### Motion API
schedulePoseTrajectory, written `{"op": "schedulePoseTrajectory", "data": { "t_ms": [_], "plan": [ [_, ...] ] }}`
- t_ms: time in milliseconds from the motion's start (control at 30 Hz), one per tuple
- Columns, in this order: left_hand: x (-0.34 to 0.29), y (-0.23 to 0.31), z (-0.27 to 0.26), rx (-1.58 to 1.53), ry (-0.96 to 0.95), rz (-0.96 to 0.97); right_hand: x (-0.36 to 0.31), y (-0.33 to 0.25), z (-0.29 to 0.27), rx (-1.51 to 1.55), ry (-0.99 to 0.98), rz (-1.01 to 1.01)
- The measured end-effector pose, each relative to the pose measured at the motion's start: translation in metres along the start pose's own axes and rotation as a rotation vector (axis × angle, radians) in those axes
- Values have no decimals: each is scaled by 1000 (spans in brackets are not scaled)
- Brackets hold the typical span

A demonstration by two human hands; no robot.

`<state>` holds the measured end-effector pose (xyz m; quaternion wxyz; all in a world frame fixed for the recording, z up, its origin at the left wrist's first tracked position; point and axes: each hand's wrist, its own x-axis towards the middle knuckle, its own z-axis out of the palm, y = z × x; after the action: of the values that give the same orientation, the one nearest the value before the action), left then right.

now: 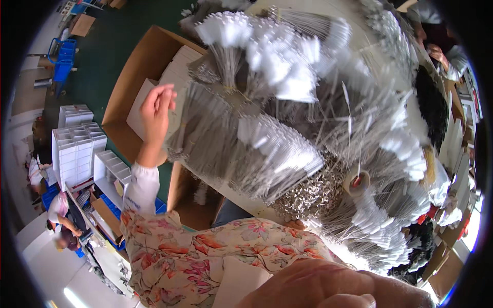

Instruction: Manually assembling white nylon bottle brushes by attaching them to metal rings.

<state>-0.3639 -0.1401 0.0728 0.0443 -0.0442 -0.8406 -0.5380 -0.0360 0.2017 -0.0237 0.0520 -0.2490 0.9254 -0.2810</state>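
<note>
My left hand (pixel 156 110) is raised over the near side of an open cardboard box (pixel 123 92). Its fingers are loosely bent, with nothing visible in them. White flat boxes or sheets (pixel 139 110) lie inside that box. To the right of the hand, bundles of thin grey stems with white ends (pixel 280 141) cover the table, partly blurred. Of my right hand, only what look like fingertips (pixel 295 224) show at the table's near edge, beside a heap of small shiny metal pieces (pixel 313 197); the rest is hidden.
A round pale container (pixel 356 183) with something red inside stands among the bundles. Below my left forearm is a second open cardboard box (pixel 190 200). White divided trays (pixel 77 149) are stacked at the left. Another person (pixel 444 51) is at the far right, and one more (pixel 64 220) at the left.
</note>
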Motion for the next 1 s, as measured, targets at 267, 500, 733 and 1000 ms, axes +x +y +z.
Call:
{"op": "schedulePoseTrajectory", "data": {
  "t_ms": [267, 500, 733, 1000],
  "plan": [
    [241, -143, 9, 105, -259, -206, 64, 2, -12, -1, -212, 62],
    [372, -304, 85, 534, -470, -47, 74, -19, 2, -7, -327, 267],
    [434, -375, 140, 714, -631, 57, 71, -31, 12, -28, -421, 412],
    [416, -401, 186, 890, -330, 144, 52, -32, 24, -55, -548, 550]
  ]
}}
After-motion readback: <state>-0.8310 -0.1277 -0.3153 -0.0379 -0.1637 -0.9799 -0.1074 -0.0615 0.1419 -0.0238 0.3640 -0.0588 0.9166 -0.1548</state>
